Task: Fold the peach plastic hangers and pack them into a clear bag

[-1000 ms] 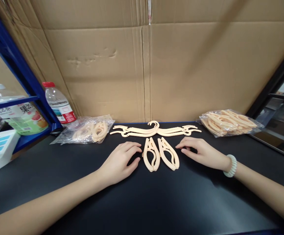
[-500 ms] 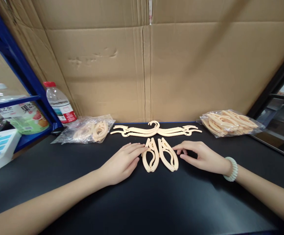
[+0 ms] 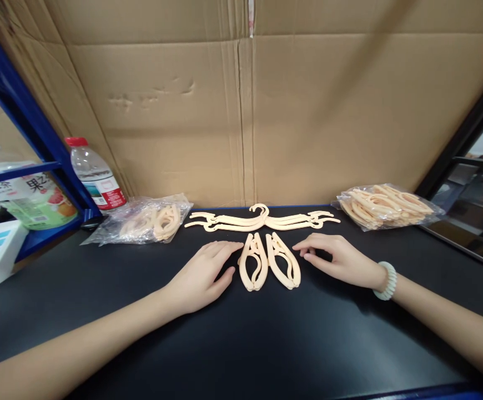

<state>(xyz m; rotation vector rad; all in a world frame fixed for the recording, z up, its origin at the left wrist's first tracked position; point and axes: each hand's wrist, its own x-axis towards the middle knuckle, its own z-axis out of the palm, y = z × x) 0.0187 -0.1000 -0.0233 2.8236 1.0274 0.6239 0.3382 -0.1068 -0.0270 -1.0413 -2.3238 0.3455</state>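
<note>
Two bare forearms reach in from the near edge of the black counter, converging toward the middle. The left hand lies palm down, its fingers loosely spread and pointing far and to the right, the fingertips just beside the left folded hanger; whether they touch it cannot be told. It grips nothing. The right hand, with a pale bead bracelet at the wrist, is also palm down, its fingers lightly curled and pointing left, the tips just beside the right folded hanger without closing on it.

The two cream folded hangers lie flat between the hands, side by side and touching at their far ends. Each has its long axis running near to far; the near ends splay slightly apart, the left one leaning left and the right one leaning right.

Just beyond them an unfolded hanger lies flat with its long axis running left to right, its hook at the centre pointing far. To its left is a clear bag holding a few hangers, and at far right a fuller bag of hangers. A water bottle with a red cap stands at far left beside a blue shelf. A cardboard wall closes the back.
</note>
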